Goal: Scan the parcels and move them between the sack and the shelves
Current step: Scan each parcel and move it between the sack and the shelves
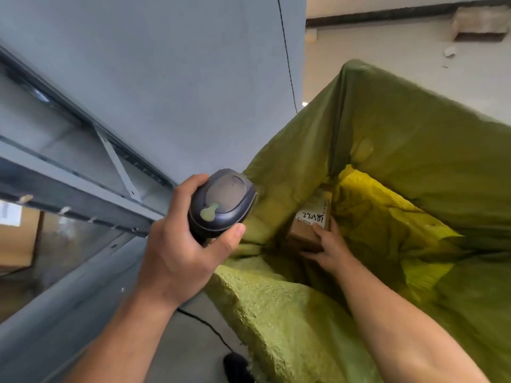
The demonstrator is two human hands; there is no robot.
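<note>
Left hand [177,252]: closed around the grip of a dark scanner [222,203], held above the near-left edge of the sack; the scanner's window faces away and cannot be seen.
Right hand [327,246]: reaching down inside the sack, fingers and thumb gripping the near end of a small brown parcel [309,222].
Parcel: low inside the green sack [414,167], label up with handwritten digits; its far end is shadowed and its printed text is too blurred to read.
Sack: mouth wide open, walls standing high at the back and right, near edge folded down; the bottom is dark and hidden.
Shelves [83,167]: grey metal, on the left, just beside the sack; a brown box [19,239] on a lower level is cut off by the frame.
Floor [401,64]: pale, open beyond the sack.
Cable [204,324]: black, trailing below the left wrist.
</note>
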